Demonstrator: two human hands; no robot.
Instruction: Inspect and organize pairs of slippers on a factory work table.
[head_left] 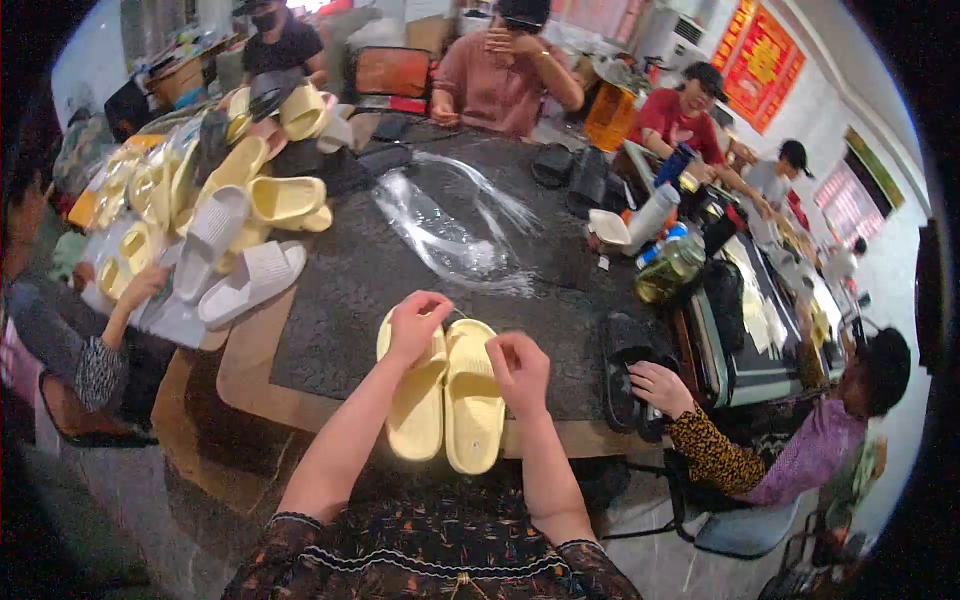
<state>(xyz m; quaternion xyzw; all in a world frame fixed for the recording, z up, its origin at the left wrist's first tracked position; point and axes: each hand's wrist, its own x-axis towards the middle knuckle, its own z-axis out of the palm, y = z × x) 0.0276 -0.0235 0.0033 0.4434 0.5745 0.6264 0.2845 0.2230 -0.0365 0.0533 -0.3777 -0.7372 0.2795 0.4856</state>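
Note:
Two pale yellow slide slippers lie side by side at the near table edge, heels toward me: a left slipper (415, 418) and a right slipper (475, 415). Over the strap of the left one, my left hand (418, 325) is closed with fingertips pinched together. My right hand (520, 372), fingers curled in, is closed beside the right slipper's strap. A faint thin line shows near my left fingertips, too small to name. What either hand holds, if anything, cannot be made out.
Clear plastic bags (440, 225) lie across the dark tabletop (330, 330). Yellow and grey slippers (255, 283) are heaped at left. A co-worker's hand (660, 388) touches black slippers (625, 365) at right. Bottles (655, 220) and a jar (672, 268) stand behind. Other people sit around.

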